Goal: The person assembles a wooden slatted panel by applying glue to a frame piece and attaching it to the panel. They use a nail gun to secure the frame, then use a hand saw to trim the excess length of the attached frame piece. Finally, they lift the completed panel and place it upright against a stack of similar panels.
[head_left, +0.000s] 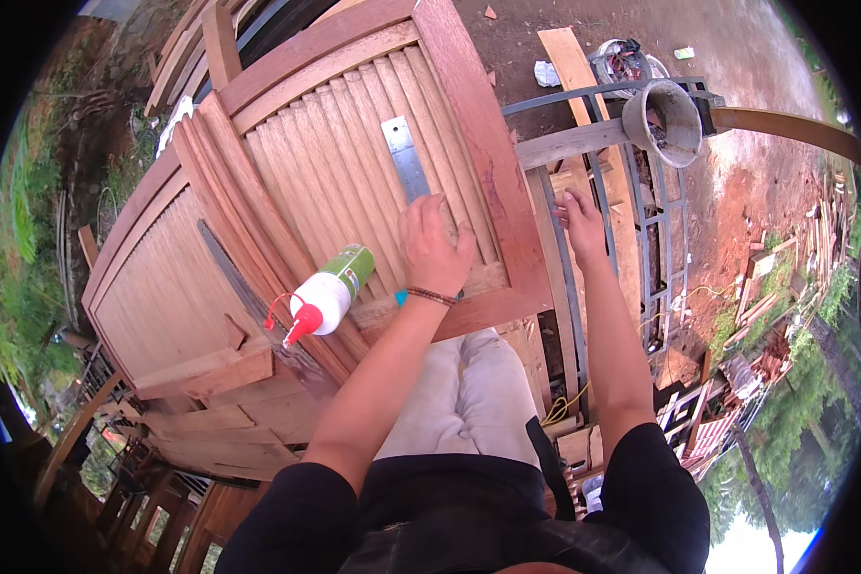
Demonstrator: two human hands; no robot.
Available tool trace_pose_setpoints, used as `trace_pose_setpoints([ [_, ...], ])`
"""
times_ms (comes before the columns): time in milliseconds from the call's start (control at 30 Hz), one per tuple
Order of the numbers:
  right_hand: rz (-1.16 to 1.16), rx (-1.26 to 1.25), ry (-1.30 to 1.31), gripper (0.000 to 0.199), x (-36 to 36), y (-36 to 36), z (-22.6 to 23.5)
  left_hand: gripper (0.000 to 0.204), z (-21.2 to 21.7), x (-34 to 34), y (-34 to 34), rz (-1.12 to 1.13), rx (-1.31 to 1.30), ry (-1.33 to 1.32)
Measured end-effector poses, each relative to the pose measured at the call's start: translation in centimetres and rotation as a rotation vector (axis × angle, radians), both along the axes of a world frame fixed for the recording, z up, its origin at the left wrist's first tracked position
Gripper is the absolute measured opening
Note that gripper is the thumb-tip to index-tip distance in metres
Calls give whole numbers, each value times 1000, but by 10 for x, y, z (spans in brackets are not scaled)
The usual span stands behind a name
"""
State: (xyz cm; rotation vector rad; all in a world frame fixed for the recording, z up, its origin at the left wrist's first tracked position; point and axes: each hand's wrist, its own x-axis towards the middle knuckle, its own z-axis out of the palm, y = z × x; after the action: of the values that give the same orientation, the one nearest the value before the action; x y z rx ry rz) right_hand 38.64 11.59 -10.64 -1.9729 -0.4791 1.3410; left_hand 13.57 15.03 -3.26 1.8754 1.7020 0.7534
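My left hand (437,247) rests on a slatted wooden door panel (325,143), its bent fingers over a try square. The square's steel blade (407,163), with a hole at its far end, reaches out past the fingers. Teal bits, seemingly its handle, show beside my wrist; the rest is hidden under the hand. My right hand (582,225) hangs in the air off the panel's right edge, fingers loosely bent and apart, with nothing visible in them. Left of my left forearm lies a white and green glue bottle (330,290) with a red nozzle, its red cap dangling by a strap.
Long wood strips (249,210) and a handsaw-like dark blade (230,263) lie across the panels. On the right, a grey bucket (662,124) stands by a metal frame (655,230) and planks (574,77). A yellow cord (566,409) trails below. Scrap wood (756,316) litters the ground.
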Motion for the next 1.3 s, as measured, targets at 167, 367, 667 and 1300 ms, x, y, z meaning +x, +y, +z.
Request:
trace_pose_setpoints([
  [167, -80, -186, 92, 38, 1, -130, -3, 49, -6, -33, -77, 69, -266, 281],
  [367, -151, -74, 145, 36, -3, -123, 17, 34, -17, -32, -67, 179, -545, 156],
  [667, 17, 120, 159, 37, -12, -76, 33, 24, -17, 5, -57, 146, -448, -137],
  [1300, 281, 151, -6, 45, -28, -58, 1, 19, -41, 19, -78, 112, -339, 75],
])
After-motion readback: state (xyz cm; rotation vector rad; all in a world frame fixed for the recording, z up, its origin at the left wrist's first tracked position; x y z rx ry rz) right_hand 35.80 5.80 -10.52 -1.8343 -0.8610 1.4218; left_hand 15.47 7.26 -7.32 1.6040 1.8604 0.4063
